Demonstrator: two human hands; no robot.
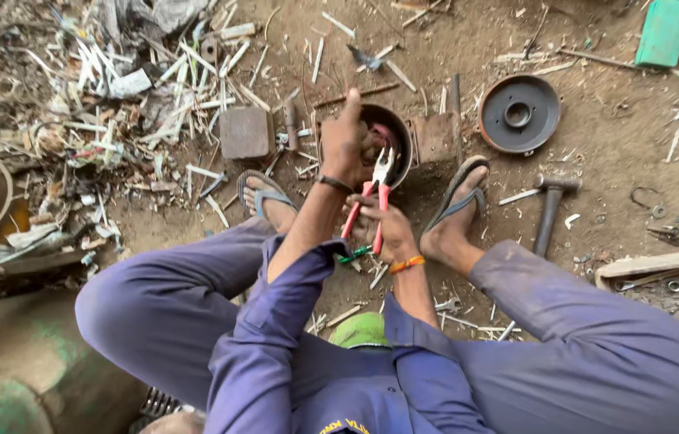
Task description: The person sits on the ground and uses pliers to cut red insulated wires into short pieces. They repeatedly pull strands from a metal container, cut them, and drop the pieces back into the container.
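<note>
Packed brown dirt makes up the ground (621, 153), gritty and strewn with pale metal offcuts, thickest in a tangled scrap heap (114, 88) at the upper left. Between the person's sandalled feet sits a round dark metal drum (400, 133), a rusty square block (245, 133) lying to its left. Off to the right lies a shallow dished steel disc (519, 112) with a raised hub, and below it a dull grey hammer (550, 207) with a straight handle. Red-handled pliers (375, 193) point up toward the drum's opening. The left hand (346, 143) is closed over the drum's near rim, thumb raised. The right hand (380, 229) is wrapped shut round the pliers' handles, an orange band at its wrist.
</note>
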